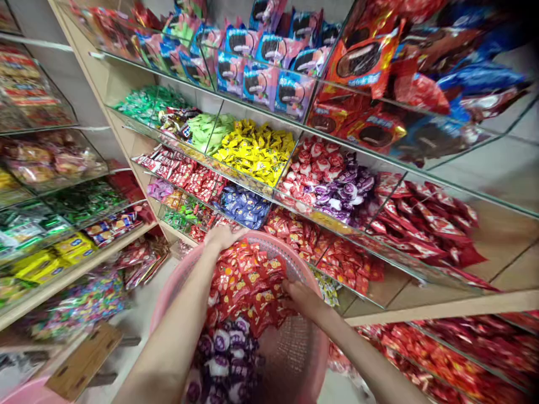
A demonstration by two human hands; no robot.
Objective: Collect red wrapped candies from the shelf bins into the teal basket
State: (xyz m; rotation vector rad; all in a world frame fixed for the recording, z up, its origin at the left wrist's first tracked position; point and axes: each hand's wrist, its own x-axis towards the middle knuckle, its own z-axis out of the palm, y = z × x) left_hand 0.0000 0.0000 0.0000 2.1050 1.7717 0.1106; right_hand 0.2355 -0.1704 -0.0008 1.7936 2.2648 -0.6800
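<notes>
A pink plastic basket (304, 359) sits tilted in front of me, filled with red candy packets (246, 286) at the far end and purple-and-white wrapped candies (229, 350) nearer me. My left hand (224, 235) grips the basket's far rim, fingers curled over it. My right hand (301, 297) reaches into the basket from the right, fingers closed among the red packets. Just beyond the basket is a shelf compartment of matching red packets (332, 252).
Slanted shelves with clear dividers hold yellow candies (256, 148), blue candies (244, 205), red-and-purple sweets (332, 177) and cookie packs (269, 67) above. More stocked shelves (46, 224) stand on the left. A cardboard piece (84, 362) lies on the floor at lower left.
</notes>
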